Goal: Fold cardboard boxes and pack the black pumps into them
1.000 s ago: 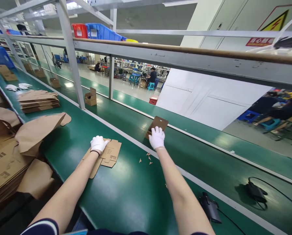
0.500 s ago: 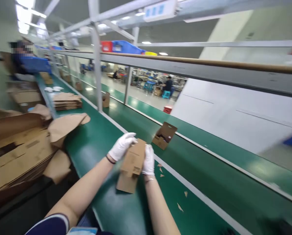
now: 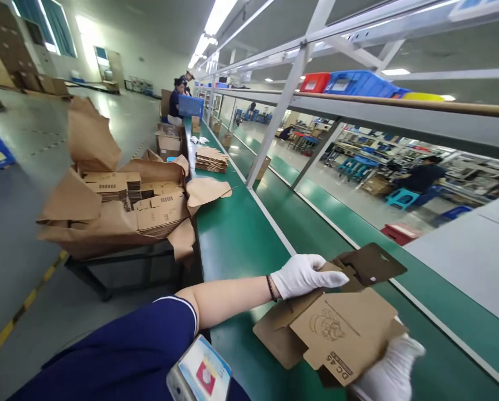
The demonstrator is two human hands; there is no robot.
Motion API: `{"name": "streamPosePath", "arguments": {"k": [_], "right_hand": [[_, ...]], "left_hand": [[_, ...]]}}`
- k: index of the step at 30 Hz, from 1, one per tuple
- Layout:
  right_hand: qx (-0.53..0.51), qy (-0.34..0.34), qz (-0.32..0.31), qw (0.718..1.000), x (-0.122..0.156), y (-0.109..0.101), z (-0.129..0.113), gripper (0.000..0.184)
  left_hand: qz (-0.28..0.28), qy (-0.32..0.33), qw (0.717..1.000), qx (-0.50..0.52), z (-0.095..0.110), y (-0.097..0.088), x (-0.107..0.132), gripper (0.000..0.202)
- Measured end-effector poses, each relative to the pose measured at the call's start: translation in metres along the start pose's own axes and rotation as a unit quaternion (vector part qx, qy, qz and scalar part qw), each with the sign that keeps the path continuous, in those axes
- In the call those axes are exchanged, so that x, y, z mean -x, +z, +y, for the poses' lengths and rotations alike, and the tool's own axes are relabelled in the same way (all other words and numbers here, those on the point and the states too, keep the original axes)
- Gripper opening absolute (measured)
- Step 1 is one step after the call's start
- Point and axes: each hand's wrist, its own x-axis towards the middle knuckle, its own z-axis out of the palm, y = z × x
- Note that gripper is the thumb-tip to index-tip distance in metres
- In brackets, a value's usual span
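Note:
A brown cardboard box [image 3: 345, 326], partly unfolded, is between my gloved hands above the green belt. It is tilted, with a line drawing and "DC 45" printed on one panel, and a flap hangs toward the left. My left hand [image 3: 310, 277] grips its upper edge, thumb along the board and the other fingers partly hidden. On the lower right, my right hand [image 3: 394, 370] is closed around the box's side, its fingertips mostly behind the board. Just beyond the left hand stands another box [image 3: 377, 264] with a dark brown raised panel.
The green belt [image 3: 236, 234] runs away from me. A stack of flat cardboard [image 3: 211, 160] lies farther along it. To the left, paper wrapping [image 3: 103, 228] surrounds several piles of folded cardboard [image 3: 161, 214]. A metal post [image 3: 277, 114] and shelf rail rise beyond the belt; a person [image 3: 175, 103] sits far down.
My view has swung to the left. The box in my hands has turned and opened out, showing its printed panel. My hands have moved farther apart on it.

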Motion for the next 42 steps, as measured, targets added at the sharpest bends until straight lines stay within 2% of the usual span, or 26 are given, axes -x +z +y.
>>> {"name": "streamPosePath", "arguments": {"k": [3,5,7,9,11,14,17,19,21,23,26,28,30,32,33,34,35,37,39,40,42], "right_hand": [[-0.045,0.043,-0.014,0.998,0.007,0.009,-0.009,0.069],[-0.05,0.072,0.008,0.996,0.009,0.012,-0.012,0.068],[-0.058,0.092,0.042,0.993,0.007,0.01,-0.014,0.066],[-0.053,0.081,0.065,0.993,0.006,0.007,-0.018,0.062],[-0.03,0.059,0.05,0.997,0.007,0.006,-0.023,0.052],[0.011,0.026,0.006,1.0,0.013,0.01,-0.031,0.036],[0.022,-0.009,0.016,1.0,0.02,0.014,-0.036,0.035],[0.05,-0.038,0.016,0.998,0.023,0.014,-0.039,0.032],[0.084,-0.067,0.009,0.994,0.026,0.011,-0.04,0.03],[0.101,-0.096,0.012,0.99,0.028,0.007,-0.042,0.032],[0.117,-0.137,0.01,0.984,0.031,0.003,-0.048,0.034],[0.122,-0.158,0.02,0.98,0.032,0.001,-0.052,0.034],[0.113,-0.18,0.042,0.976,0.029,-0.002,-0.055,0.031],[0.094,-0.194,0.06,0.975,0.023,-0.005,-0.055,0.025],[0.084,-0.192,0.074,0.975,0.019,-0.007,-0.052,0.026],[0.074,-0.178,0.097,0.976,0.014,-0.01,-0.048,0.03],[0.064,-0.15,0.125,0.979,0.01,-0.012,-0.042,0.036],[0.039,-0.054,0.169,0.983,0.002,-0.017,-0.027,0.046],[-0.001,0.058,0.133,0.989,-0.002,-0.021,-0.013,0.055],[-0.018,0.096,0.087,0.991,-0.003,-0.022,-0.006,0.056],[-0.018,0.12,0.014,0.993,-0.004,-0.022,0.002,0.048]], "left_hand": [[0.015,0.067,0.996,0.053,0.011,0.001,-0.004,0.059],[0.0,0.075,0.995,0.073,0.015,0.001,-0.004,0.062],[-0.033,0.045,0.997,0.061,0.015,0.001,0.001,0.063],[-0.072,-0.005,0.997,0.034,0.01,-0.001,0.013,0.069],[-0.078,-0.044,0.996,-0.008,0.003,-0.004,0.028,0.069],[-0.026,-0.039,0.993,-0.111,-0.006,-0.007,0.048,0.041],[0.043,0.045,0.979,-0.193,-0.005,-0.006,0.059,0.02],[0.051,0.104,0.964,-0.237,-0.001,-0.005,0.061,0.018],[0.013,0.145,0.946,-0.291,0.003,-0.006,0.06,0.02],[-0.033,0.171,0.924,-0.34,0.006,-0.007,0.06,0.031],[-0.058,0.189,0.904,-0.38,0.012,-0.007,0.06,0.04],[-0.088,0.195,0.891,-0.401,0.017,-0.007,0.061,0.037],[-0.149,0.185,0.871,-0.431,0.021,-0.007,0.062,0.034],[-0.208,0.16,0.852,-0.453,0.023,-0.01,0.06,0.053],[-0.213,0.145,0.855,-0.45,0.022,-0.013,0.057,0.058],[-0.195,0.13,0.871,-0.433,0.019,-0.018,0.054,0.057],[-0.153,0.11,0.899,-0.397,0.017,-0.023,0.051,0.054],[-0.034,0.053,0.961,-0.269,0.009,-0.035,0.042,0.054],[0.055,-0.008,0.992,-0.114,0.002,-0.046,0.035,0.062],[0.073,-0.033,0.995,-0.052,-0.002,-0.05,0.032,0.066],[0.066,-0.064,0.996,0.001,-0.008,-0.055,0.029,0.07]]}}
